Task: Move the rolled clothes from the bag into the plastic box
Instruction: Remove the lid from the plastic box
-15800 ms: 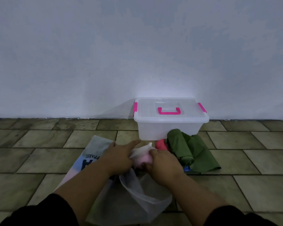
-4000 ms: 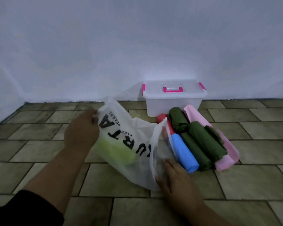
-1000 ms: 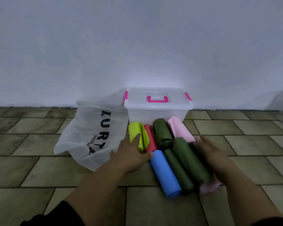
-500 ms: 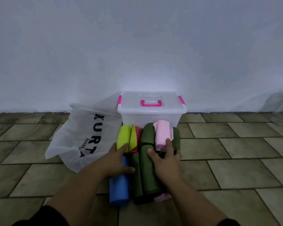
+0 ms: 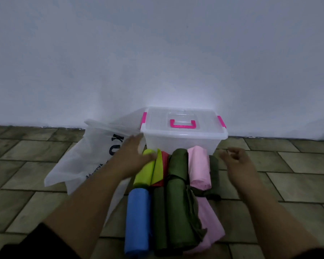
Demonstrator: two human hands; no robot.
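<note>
A plastic box (image 5: 183,144) stands against the wall (image 5: 157,53). A bag (image 5: 82,157) lies to its left, rolled clothes (image 5: 178,212) on the floor (image 5: 288,184) before it.

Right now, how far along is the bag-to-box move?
Done: the rolled clothes are out of the bag and lined up on the floor in front of the plastic box; the bag looks empty.
In hand: nothing. The left hand reaches open toward the box's left corner, and the right hand hovers loosely curled.
Left: the lid is on, so open it and load every roll.

Tiled floor (image 5: 36,186), seemingly whitish wall (image 5: 157,53)
</note>
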